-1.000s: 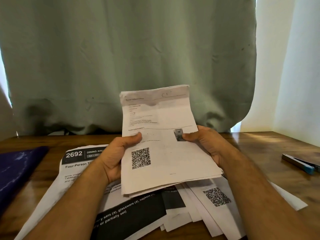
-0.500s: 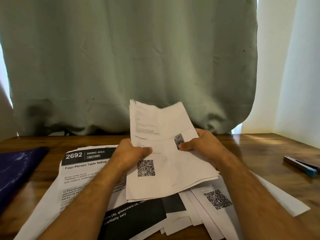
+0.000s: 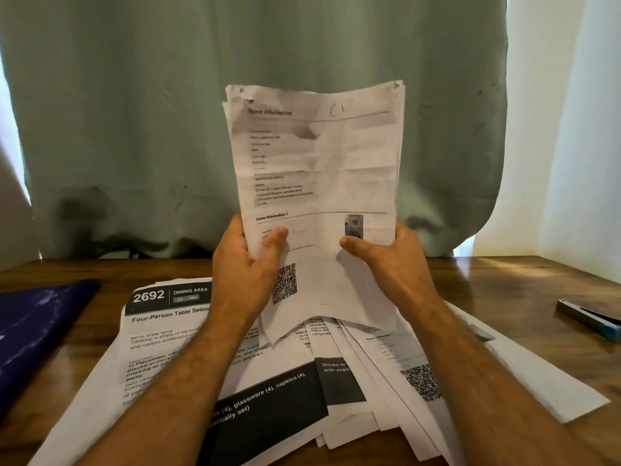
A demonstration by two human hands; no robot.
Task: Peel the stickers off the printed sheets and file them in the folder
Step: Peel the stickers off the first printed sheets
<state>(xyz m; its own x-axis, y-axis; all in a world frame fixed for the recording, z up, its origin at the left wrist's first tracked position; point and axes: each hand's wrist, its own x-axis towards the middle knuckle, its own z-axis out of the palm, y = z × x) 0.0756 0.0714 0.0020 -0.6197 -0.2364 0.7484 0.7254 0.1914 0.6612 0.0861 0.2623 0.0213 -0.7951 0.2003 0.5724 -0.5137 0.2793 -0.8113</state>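
Sheets point(image 3: 319, 183) stand upright, pinched low by left hand point(image 3: 245, 264) and right hand point(image 3: 389, 264), thumbs in front. Squaring step, likely; next, carry them left to folder point(image 3: 37, 327).

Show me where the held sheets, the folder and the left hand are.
held sheets point(image 3: 319, 156): head view, on the printed upper half of the front page.
folder point(image 3: 37, 327): head view, on its dark blue cover.
left hand point(image 3: 243, 267): head view, on its back.
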